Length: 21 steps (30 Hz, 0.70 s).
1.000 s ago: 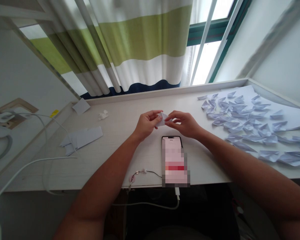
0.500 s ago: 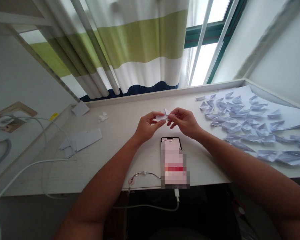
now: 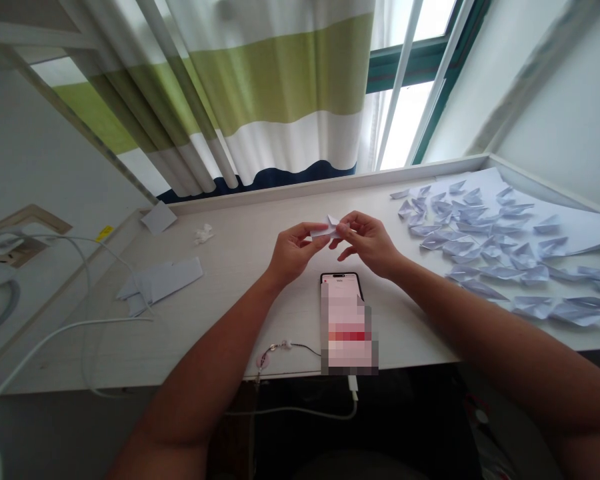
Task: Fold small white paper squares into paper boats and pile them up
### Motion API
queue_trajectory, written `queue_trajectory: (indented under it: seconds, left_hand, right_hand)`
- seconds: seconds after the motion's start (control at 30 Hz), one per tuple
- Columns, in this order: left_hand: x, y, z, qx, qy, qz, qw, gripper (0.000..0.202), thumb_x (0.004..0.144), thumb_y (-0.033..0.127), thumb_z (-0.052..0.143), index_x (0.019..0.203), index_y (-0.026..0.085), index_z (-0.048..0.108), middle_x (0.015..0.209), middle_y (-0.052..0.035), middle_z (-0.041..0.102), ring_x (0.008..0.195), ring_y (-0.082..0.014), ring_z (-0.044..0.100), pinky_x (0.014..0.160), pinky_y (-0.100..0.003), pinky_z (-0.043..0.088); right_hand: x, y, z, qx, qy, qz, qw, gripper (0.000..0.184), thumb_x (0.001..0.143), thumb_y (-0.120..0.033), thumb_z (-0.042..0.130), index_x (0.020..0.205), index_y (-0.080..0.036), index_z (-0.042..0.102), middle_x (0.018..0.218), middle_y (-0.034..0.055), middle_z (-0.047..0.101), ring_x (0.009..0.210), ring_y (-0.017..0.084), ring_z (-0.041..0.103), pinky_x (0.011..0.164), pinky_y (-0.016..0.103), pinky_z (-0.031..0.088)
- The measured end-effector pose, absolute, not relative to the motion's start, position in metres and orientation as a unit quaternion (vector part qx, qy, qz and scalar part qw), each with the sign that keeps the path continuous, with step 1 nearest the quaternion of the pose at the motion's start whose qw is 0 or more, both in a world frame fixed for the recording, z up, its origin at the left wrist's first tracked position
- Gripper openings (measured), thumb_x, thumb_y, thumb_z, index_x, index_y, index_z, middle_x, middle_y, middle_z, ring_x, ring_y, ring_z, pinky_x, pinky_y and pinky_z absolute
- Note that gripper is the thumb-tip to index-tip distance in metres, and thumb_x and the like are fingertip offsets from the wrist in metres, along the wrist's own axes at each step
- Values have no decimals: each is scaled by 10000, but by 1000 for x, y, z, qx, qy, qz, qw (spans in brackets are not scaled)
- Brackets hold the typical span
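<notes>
A small white folded paper boat (image 3: 332,221) is held up between both hands above the desk, with a pointed peak standing up from its middle. My left hand (image 3: 294,252) pinches its left end between thumb and fingers. On the other end, my right hand (image 3: 369,239) grips with thumb and index finger, its lower fingers curled loosely beneath. Fingers cover parts of the paper on both sides. Many similar folded paper boats (image 3: 495,233) lie spread on the right of the desk, some on white sheets (image 3: 575,220).
A phone (image 3: 343,313) lies in front of me, plugged into a white cable (image 3: 354,393), with a beaded strap (image 3: 273,348) beside it. Left are loose paper pieces (image 3: 175,279), a crumpled scrap (image 3: 203,233), a square paper (image 3: 159,218) and trailing cables (image 3: 70,327). A raised rim (image 3: 300,193) edges the desk.
The fingers have shifted slightly on the paper, and the right hand's lower fingers have spread a little. Both hands still hold it in nearly the same place.
</notes>
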<state>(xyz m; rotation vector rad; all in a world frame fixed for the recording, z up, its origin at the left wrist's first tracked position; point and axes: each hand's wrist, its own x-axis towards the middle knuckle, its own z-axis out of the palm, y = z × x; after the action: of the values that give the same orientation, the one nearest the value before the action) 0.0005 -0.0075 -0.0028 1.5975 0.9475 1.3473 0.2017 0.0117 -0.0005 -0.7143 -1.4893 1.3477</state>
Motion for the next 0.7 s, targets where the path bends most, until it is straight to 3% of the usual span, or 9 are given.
queue_trajectory:
  seconds: [0.17, 0.33, 0.53, 0.7]
  left_hand:
    - [3, -7, -3, 598, 376, 563, 429, 229, 836, 349, 913, 1015, 211, 872, 1021, -73, 857, 924, -200, 769, 848, -361, 618]
    - [3, -3, -6, 574, 360, 588, 442, 293, 738, 392, 998, 950, 221, 889, 943, -57, 857, 874, -195, 770, 832, -359, 621]
    - [2, 0, -9, 563, 354, 596, 450, 339, 708, 456, 1017, 869, 201, 864, 920, -50, 849, 871, -186, 765, 882, -364, 619]
    - [3, 2, -10, 535, 384, 583, 476, 476, 713, 428, 1015, 1057, 194, 782, 847, -25, 830, 807, -181, 770, 793, -331, 615]
  right_hand:
    - [201, 14, -6, -291, -615, 530, 507, 504, 831, -674, 897, 938, -238, 668, 934, 39, 739, 910, 221, 766, 581, 294, 677]
    - [204, 20, -13, -280, -666, 466, 510, 483, 843, -605, 916, 1151, -254, 789, 1052, 45, 730, 881, 211, 767, 565, 307, 688]
    - [207, 23, -15, -269, -710, 387, 523, 317, 938, -572, 831, 971, -258, 865, 1007, 56, 731, 868, 213, 731, 657, 396, 742]
    - [199, 23, -19, -289, -649, 446, 544, 416, 839, -596, 912, 895, -221, 741, 873, 24, 731, 800, 196, 723, 632, 368, 713]
